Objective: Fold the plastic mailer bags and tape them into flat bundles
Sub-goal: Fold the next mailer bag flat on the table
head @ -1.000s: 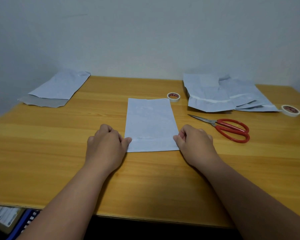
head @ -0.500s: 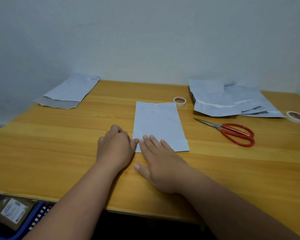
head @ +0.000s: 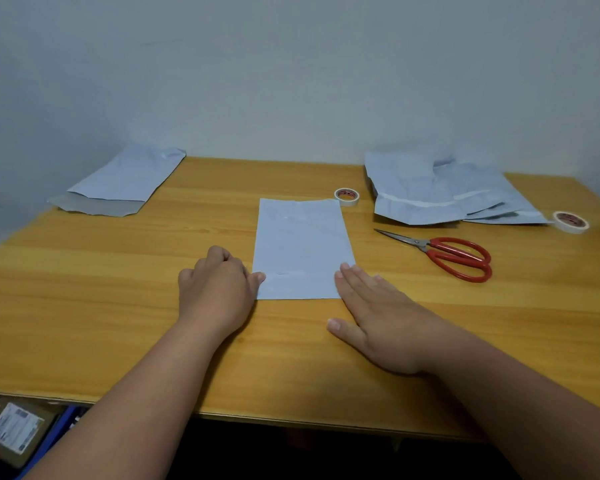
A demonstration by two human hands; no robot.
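Note:
A pale blue plastic mailer bag lies flat, lengthwise, in the middle of the wooden table. My left hand sits at the bag's lower left corner with its fingers curled, and its thumb pinches the bag's edge. My right hand lies flat with straight fingers, the fingertips pressing the bag's lower right corner. A small white tape roll stands just beyond the bag's far right corner.
Red-handled scissors lie to the right of the bag. Behind them is a loose pile of mailers and a second tape roll. One more mailer lies far left. A labelled box sits below the table's front edge.
My right hand let go of the bag's right corner, flattened, and slid along the lower edge from left to right. My left hand kept its hold at the left corner.

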